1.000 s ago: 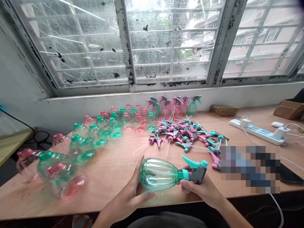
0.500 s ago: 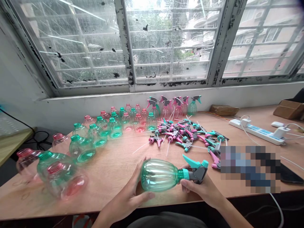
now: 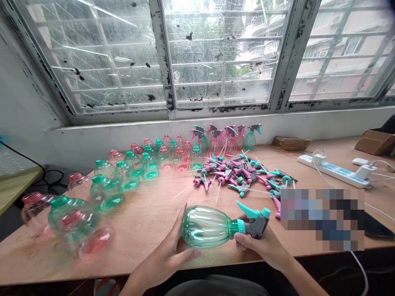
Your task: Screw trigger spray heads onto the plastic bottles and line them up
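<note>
A clear green spray bottle (image 3: 207, 226) lies on its side in both my hands, just above the wooden table's (image 3: 148, 213) front edge. My left hand (image 3: 168, 253) cups the bottle's round bottom, fingers curled round it. My right hand (image 3: 261, 246) grips the bottle's neck and its teal and grey trigger head (image 3: 254, 218), which sits on the neck and points right.
Open green and pink bottles (image 3: 123, 176) stand and lie along the left and back. A pile of loose trigger heads (image 3: 243, 174) with tubes lies mid-table; a few finished sprayers (image 3: 228, 137) stand by the wall. A power strip (image 3: 335, 172) with cables lies at right.
The bottle has barely shifted in my hands; my left thumb has moved slightly on the bottle's bottom. Nothing else has moved.
</note>
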Available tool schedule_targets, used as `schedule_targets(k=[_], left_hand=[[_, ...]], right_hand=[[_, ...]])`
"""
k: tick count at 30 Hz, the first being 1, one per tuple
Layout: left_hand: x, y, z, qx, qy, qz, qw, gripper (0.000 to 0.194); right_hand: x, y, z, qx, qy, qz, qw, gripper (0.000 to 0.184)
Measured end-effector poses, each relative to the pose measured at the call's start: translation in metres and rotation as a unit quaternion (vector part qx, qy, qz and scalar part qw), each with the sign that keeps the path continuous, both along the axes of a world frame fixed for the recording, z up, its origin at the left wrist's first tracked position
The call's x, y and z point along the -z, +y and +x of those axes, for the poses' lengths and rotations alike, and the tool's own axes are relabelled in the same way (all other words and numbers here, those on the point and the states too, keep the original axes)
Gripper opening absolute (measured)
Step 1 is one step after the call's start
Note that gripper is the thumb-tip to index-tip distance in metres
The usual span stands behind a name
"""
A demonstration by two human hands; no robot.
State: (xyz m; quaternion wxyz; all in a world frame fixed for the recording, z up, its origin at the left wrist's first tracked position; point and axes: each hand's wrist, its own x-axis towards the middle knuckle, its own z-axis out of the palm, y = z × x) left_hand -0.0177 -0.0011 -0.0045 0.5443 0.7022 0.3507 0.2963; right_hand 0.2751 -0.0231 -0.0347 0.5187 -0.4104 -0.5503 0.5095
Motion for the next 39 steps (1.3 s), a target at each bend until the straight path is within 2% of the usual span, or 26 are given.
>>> schedule_targets(k=[6,15,24,31,39], left_hand=[[-0.0043,0.0011,0.0006,0.015,0.01,0.022,1.0,0.086],[-0.0018,-0.0013,0.0022,0.022,-0.032,-0.01,0.999,0.094],[-0.0029,0.0002,0.0007,0.032,-0.03,-0.021,0.999,0.104],[-0.0079,-0.0016,0.0013,-0.001,0.019,0.009,1.0,0.097],[0.0005,-0.0002,-0.0004,-0.007,0.032,0.051,0.998,0.099]], right_hand=[[0.0004,0.0002,0.0007,-0.011,-0.004,0.008,1.0,0.04],[0.0002,0.0003,-0.001,-0.017,0.03,0.013,0.999,0.038],[0.0002,0.0006,-0.0014,-0.012,0.033,0.015,0.999,0.037],[0.0012,-0.0002,-0.0014,-0.007,0.037,-0.002,0.999,0.037],[0.0027,0.0002,-0.0009,-0.018,0.037,0.009,0.999,0.037]])
